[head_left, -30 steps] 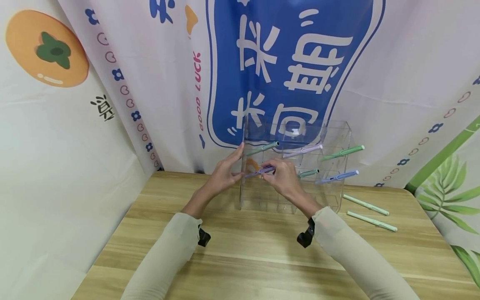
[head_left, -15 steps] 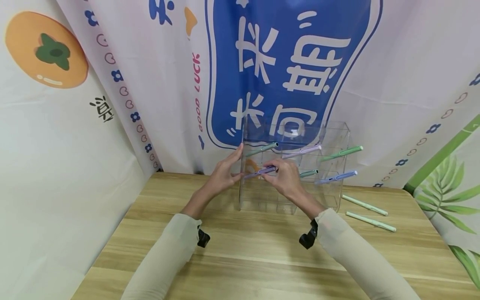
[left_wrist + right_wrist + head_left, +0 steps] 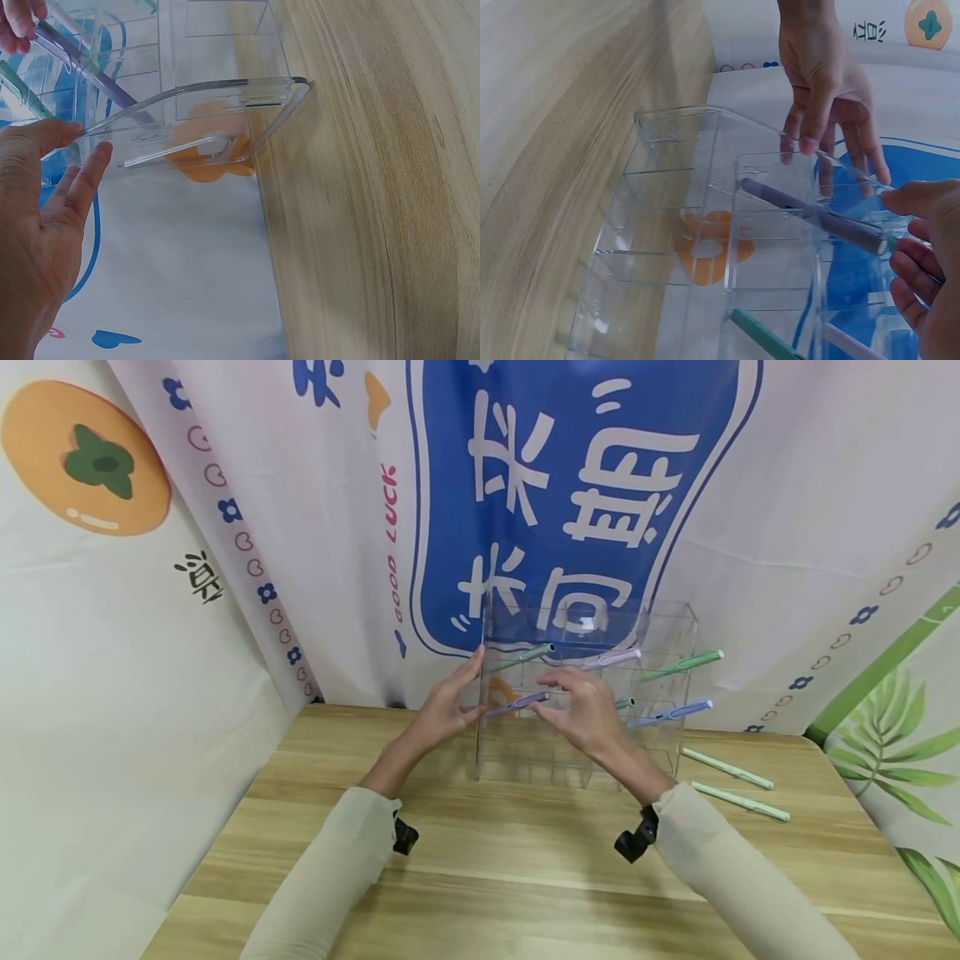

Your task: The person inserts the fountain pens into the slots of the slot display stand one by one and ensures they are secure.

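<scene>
A clear acrylic pen rack with several compartments stands at the back of the table. My left hand holds its left side panel, thumb on one face and fingers on the other. A purple pen lies tilted in a left compartment of the middle row, its capped end sticking out to the front. Beside that end is my right hand, thumb and fingers spread apart, with the pen end close to the fingertips in the right wrist view. A teal pen in the neighbouring compartment is partly hidden by this hand.
More pens jut from the rack: a dark green one, a lilac one, a green one and a blue one. Two mint pens lie on the wooden table to the right. A printed curtain hangs behind.
My right hand has let go of the purple pen, its fingers opening as it shifted slightly right. The pen stays in its compartment. My left hand has kept its hold on the panel.
</scene>
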`<state>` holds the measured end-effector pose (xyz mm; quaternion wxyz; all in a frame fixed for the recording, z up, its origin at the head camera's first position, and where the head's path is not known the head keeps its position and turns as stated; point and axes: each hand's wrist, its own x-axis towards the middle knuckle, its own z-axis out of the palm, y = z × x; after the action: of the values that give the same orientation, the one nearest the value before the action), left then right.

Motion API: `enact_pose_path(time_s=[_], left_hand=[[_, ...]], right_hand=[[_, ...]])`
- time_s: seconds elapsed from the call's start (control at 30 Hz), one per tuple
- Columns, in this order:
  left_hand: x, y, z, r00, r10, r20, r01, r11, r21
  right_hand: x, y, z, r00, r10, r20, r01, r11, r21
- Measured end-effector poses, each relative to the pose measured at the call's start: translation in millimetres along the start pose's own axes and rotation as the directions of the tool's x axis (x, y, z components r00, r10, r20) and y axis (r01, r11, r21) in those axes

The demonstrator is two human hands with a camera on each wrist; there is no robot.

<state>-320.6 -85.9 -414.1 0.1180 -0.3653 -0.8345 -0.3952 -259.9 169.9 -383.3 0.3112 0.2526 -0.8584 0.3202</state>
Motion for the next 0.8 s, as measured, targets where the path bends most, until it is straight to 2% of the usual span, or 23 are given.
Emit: enact_pose_path(time_s=[0.3,0.53,0.8], left_hand=[[1.5,0.6,-1.7,1.0,0.003,-0.004,-0.003,1.0,-0.003],[1.2,-1.5,-0.5,1.0,0.008,-0.011,-0.008,1.0,-0.01],[0.1,-0.4,0.3,1.0,-0.012,0.006,0.012,1.0,-0.026]], right_hand=[[-6,-5,-29,0.998,-0.058,-0.025,0.059,0.998,0.026],[-14,-1,-46,0.998,-0.056,0.019,0.055,0.997,0.057],[-31,8,-62,0.992,-0.119,0.051,0.117,0.992,0.041]])
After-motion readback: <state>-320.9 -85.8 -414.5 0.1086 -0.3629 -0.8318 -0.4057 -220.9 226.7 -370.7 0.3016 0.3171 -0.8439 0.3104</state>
